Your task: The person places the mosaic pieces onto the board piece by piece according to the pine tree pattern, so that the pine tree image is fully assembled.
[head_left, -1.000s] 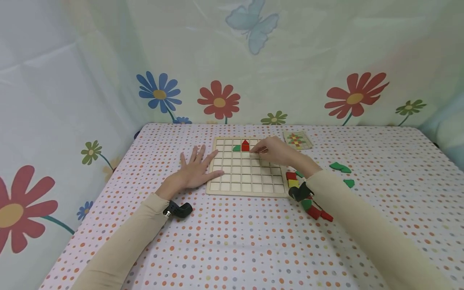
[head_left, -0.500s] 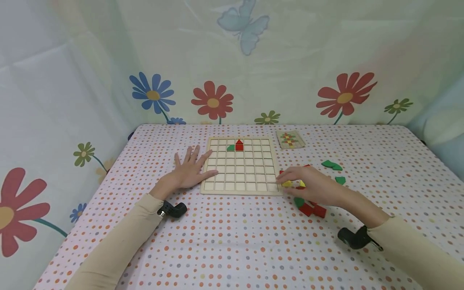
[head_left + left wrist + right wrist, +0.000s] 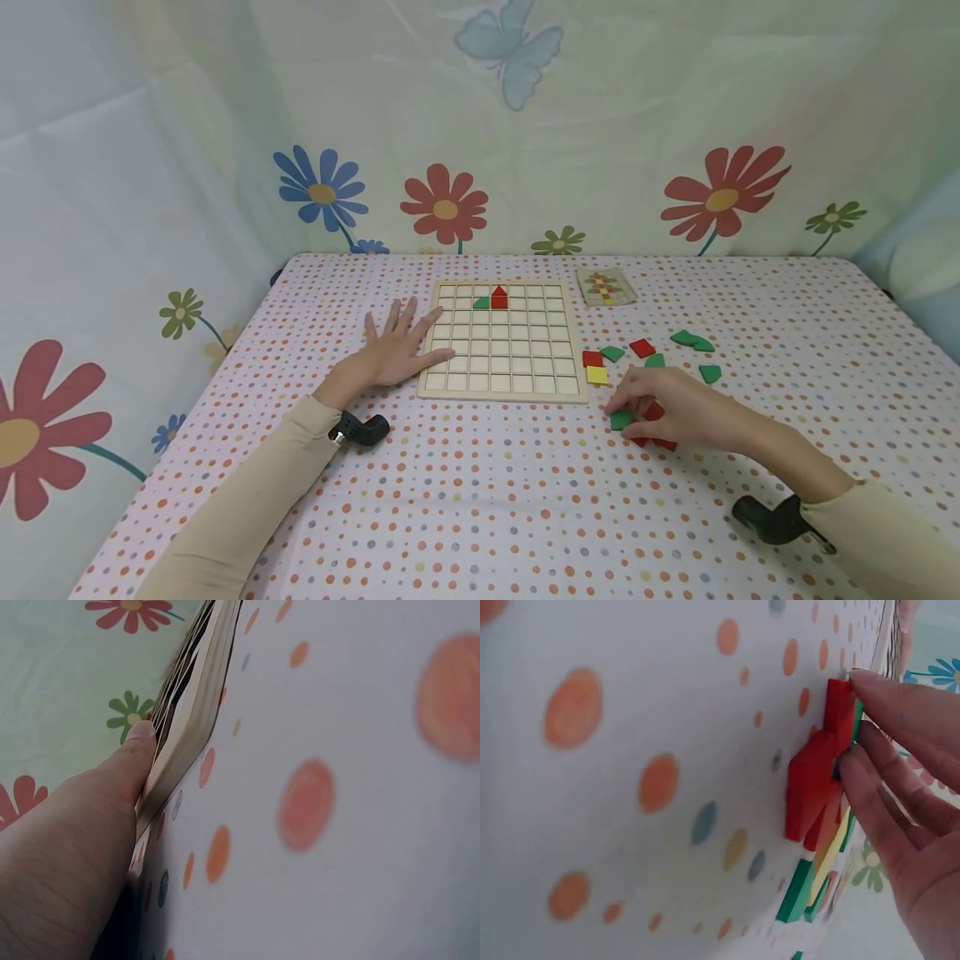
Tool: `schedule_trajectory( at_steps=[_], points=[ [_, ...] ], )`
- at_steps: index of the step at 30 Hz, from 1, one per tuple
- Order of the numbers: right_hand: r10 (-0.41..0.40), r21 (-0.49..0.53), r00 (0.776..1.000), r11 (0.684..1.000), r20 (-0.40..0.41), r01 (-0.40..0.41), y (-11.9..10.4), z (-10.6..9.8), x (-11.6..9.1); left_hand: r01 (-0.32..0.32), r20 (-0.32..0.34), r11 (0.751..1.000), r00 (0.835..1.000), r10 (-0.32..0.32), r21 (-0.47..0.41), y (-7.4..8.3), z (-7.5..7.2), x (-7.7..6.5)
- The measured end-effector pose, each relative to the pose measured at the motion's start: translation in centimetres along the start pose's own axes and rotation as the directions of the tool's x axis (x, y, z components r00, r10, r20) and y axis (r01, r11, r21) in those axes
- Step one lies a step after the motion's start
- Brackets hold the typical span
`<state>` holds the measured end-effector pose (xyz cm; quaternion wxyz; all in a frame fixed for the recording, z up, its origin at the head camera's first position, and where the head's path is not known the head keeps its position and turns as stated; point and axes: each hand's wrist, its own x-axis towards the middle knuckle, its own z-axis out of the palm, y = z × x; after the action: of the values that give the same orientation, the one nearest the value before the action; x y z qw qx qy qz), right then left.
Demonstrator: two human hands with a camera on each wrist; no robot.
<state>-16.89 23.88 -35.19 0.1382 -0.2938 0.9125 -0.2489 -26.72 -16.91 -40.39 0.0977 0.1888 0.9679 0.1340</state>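
A wooden grid board [image 3: 502, 397] lies on the dotted tablecloth. In its upper rows sit a green rounded tile [image 3: 482, 303], a red square tile [image 3: 498, 302] and a red triangle tile [image 3: 499, 290]. My left hand [image 3: 390, 350] rests spread over the board's left edge, its thumb [image 3: 141, 735] on the frame in the left wrist view. To the right of the board, my right hand [image 3: 675, 404] pinches a green tile [image 3: 620, 420] between thumb and fingers, low over the pile. Red tiles [image 3: 810, 784] lie right beneath those fingers, partly hidden.
Between board and right hand lie a red square tile [image 3: 592, 358] and a yellow square tile [image 3: 597, 375]. Further loose tiles include a red one [image 3: 642, 347] and green ones [image 3: 692, 339]. A pattern card [image 3: 606, 287] lies behind, near the board's top right corner.
My right hand has moved from the board's upper rows right and nearer, past the yellow tile, to the green tile, and closed its fingers on it. My left hand stays put.
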Motion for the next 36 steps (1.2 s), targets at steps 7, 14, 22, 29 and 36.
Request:
schedule_trajectory(
  at_steps=[7, 14, 22, 29, 36],
  points=[
    [0.032, 0.045, 0.999, 0.998, 0.001, -0.032, -0.3, 0.2, 0.7, -0.006, 0.001, 1.0, 1.0, 0.006, -0.004, 0.2, -0.2, 0.0],
    [0.126, 0.004, 0.992, 0.992, 0.024, -0.126, -1.6, -0.1, 1.8, 0.0, 0.01, 1.0, 1.0, 0.0, -0.005, 0.1, -0.2, 0.1],
    [0.169, 0.006, 0.982, 0.985, 0.087, -0.17, -2.0, -0.4, 2.4, 0.001, 0.007, 1.0, 1.0, -0.001, 0.002, 0.1, 0.0, 0.0],
    [0.16, 0.042, 0.982, 0.985, 0.105, -0.165, -1.8, -0.5, 2.5, 0.006, 0.019, 1.0, 1.0, -0.006, 0.003, 0.2, -0.1, -0.2],
    [0.047, 0.12, 0.994, 0.991, 0.099, -0.058, -0.5, -0.6, 2.2, 0.004, 0.018, 1.0, 1.0, -0.004, 0.002, 0.2, -0.2, -0.2]
  ],
)
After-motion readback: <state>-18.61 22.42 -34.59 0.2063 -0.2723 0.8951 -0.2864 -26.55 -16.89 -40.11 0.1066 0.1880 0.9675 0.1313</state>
